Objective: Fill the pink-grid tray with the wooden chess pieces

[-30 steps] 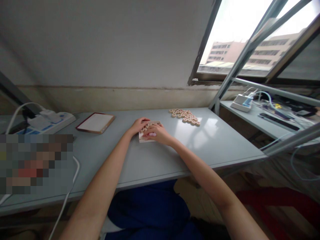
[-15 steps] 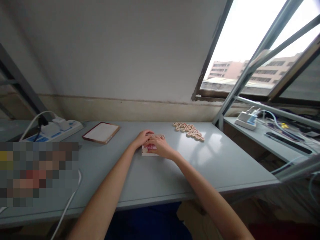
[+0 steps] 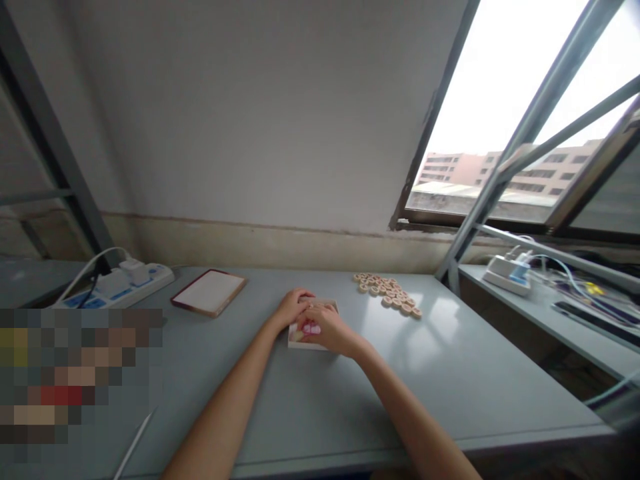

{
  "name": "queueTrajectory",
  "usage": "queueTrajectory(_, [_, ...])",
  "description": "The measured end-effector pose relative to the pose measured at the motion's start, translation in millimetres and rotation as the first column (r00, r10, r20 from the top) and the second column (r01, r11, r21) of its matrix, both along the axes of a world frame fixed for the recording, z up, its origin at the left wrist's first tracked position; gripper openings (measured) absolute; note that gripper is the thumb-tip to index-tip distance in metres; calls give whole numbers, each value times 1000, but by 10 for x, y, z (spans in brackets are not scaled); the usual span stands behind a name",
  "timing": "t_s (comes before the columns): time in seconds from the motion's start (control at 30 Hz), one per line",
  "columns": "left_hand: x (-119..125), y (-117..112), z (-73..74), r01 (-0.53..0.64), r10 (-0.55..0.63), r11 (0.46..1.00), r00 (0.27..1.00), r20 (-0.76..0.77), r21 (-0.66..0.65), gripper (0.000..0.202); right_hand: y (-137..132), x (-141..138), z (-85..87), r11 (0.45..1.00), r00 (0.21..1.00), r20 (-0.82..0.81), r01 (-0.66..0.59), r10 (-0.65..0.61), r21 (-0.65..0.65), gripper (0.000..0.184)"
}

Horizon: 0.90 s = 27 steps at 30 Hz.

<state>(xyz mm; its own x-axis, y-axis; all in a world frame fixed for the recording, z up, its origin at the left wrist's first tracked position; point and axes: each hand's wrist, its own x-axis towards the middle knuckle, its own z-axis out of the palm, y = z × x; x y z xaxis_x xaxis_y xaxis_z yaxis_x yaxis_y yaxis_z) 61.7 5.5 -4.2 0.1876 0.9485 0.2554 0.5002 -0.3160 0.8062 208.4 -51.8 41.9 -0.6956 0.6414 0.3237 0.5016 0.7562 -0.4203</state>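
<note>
A small shallow box (image 3: pixel 305 345) with a pale rim and a colourful pink, cream and green top or content lies on the desk in front of me. My left hand (image 3: pixel 294 308) is curled round its left far side, fingers bent over the edge. My right hand (image 3: pixel 330 328) reaches over the box from the right, its fingers bent down on the coloured area. Whether something small is between those fingers is hidden. Pink patches show just below the right fingers. Both hands nearly touch at the far side of the box.
On the grey desk (image 3: pixel 310 407), several round wooden discs (image 3: pixel 387 291) lie in a cluster at the far right. A white board with a brown-red frame (image 3: pixel 210 292) rests at the left. Beyond it is a power strip (image 3: pixel 155 277) with plugs. A cable (image 3: pixel 134 443) crosses the front left.
The view has tilted up, so everything sits lower in the picture. The right fingers have shifted slightly over the box; the left hand stays at its left side.
</note>
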Motion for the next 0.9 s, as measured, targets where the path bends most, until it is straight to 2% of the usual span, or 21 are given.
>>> queueTrajectory(0.1, [0, -5, 23, 13, -13, 1000, 1000, 16, -9, 24, 19, 64, -18, 999, 999, -38, 39, -38, 14, 16])
queueTrajectory(0.27, [-7, -32, 46, 47, -40, 997, 991, 127, -54, 22, -3, 113, -17, 967, 969, -63, 244, -240, 75, 15])
queueTrajectory(0.33, [-17, -41, 36, 52, -39, 996, 985, 170, -72, 23, -38, 71, -25, 960, 963, -47, 267, -264, 86, 17])
queueTrajectory(0.53, [-37, -48, 8, 56, -42, 997, 978, 206, -60, 24, -116, -70, -89, 968, 978, -69, 207, -199, 140, 18])
queueTrajectory(0.73, [-11, -103, 77, 41, -28, 996, 985, 171, -75, 25, -83, -34, -153, 999, 993, -107, 44, -41, 17, 13])
queueTrajectory(0.9, [-1, -82, 70, 30, -24, 998, 994, 102, -63, 23, -89, -30, -122, 999, 994, -104, 33, -31, 19, 10])
